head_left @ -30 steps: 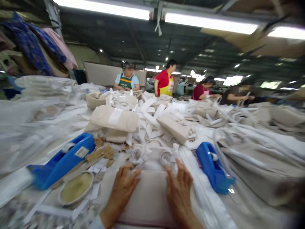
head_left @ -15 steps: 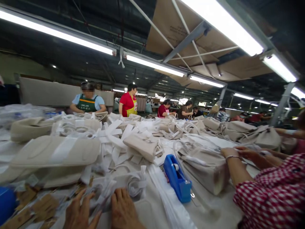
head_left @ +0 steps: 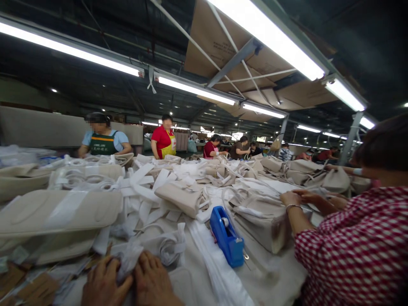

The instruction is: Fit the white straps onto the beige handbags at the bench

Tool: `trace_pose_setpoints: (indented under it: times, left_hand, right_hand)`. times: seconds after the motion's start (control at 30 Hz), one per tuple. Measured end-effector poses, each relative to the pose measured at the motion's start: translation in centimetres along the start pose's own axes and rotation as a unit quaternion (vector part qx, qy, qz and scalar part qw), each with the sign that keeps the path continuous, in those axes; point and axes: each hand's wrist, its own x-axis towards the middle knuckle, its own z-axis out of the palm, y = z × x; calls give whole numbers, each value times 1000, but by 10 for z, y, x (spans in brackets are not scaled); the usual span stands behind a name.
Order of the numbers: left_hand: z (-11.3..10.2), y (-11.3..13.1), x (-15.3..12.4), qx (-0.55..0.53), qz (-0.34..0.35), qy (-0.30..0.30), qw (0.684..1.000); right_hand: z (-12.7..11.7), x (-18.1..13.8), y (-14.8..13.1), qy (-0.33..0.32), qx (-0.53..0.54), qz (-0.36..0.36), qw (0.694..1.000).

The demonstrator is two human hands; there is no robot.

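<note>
At the bottom of the head view, my left hand (head_left: pixel 105 281) curls its fingers and thumb around a bunched piece of translucent plastic wrap (head_left: pixel 129 256). Close beside it, my right hand (head_left: pixel 153 278) presses its bent fingers together against the other side of the same wrap. Beneath and behind lies a beige bag (head_left: pixel 181 282), partly covered by my hands. A coiled strap wrapped in white material (head_left: pixel 170 250) rests on it, just beyond my right hand. My fingertips are partly hidden in the wrap.
A blue tape dispenser (head_left: pixel 227 238) stands right of my hands beside flat plastic sleeves (head_left: pixel 212 259). Brown card tags (head_left: pixel 38 289) lie at left, under stacked beige bags (head_left: pixel 66 212). A co-worker in a checked shirt (head_left: pixel 353 238) handles a bag (head_left: pixel 261 221) at right.
The view has swung right, showing more of the checked-shirt co-worker. My hands have come closer together, and the plastic between them is more bunched up.
</note>
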Motion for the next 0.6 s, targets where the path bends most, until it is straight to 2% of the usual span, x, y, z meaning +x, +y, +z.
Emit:
trace_pose_setpoints:
  times: [0.17,0.27,0.43,0.6]
  left_hand:
    - [5,-12,4,-146,-13,-50,988]
    - [3,-9,6,-189,-31,-49,980]
    - [-1,3,14,-177,-21,-29,984]
    - [-9,6,23,-175,-69,-68,980]
  right_hand:
    - [2,0,-1,-24,-7,12,1000]
    - [9,0,1,-15,-21,10,1000]
    - [15,-1,3,13,-37,5,999]
    - [11,-1,2,40,-19,27,999]
